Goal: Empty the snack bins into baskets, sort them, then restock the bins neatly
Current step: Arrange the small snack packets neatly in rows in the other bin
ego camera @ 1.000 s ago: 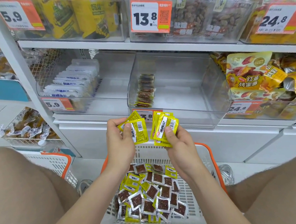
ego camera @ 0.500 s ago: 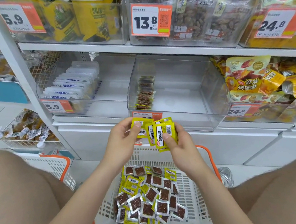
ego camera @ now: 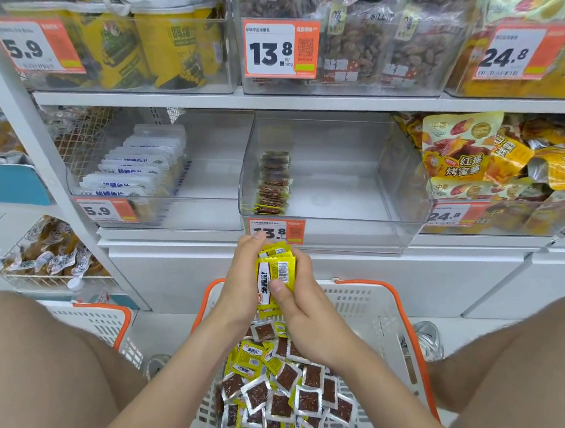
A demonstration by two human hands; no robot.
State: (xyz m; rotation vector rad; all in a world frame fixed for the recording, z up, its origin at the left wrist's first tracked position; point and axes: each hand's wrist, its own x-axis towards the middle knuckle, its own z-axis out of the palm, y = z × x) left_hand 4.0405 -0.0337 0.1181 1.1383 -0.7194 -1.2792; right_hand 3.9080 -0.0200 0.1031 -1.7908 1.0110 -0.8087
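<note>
A stack of small yellow snack packets is held upright between both hands above the basket. My left hand grips its left side, and my right hand pinches it from the right with the thumb across the front. Below lies a white basket with orange rim holding several loose yellow and brown-window packets. Straight ahead on the shelf stands a clear bin with one neat row of the same packets along its left wall.
A second clear bin at the left holds a row of white packets. Another white basket sits by my left knee. Yellow sweet-potato bags fill the right bin. My bare knees flank the basket. Full bins line the upper shelf.
My two hands came together, merging the separate handfuls of yellow packets into one upright stack held between them, a little lower over the basket.
</note>
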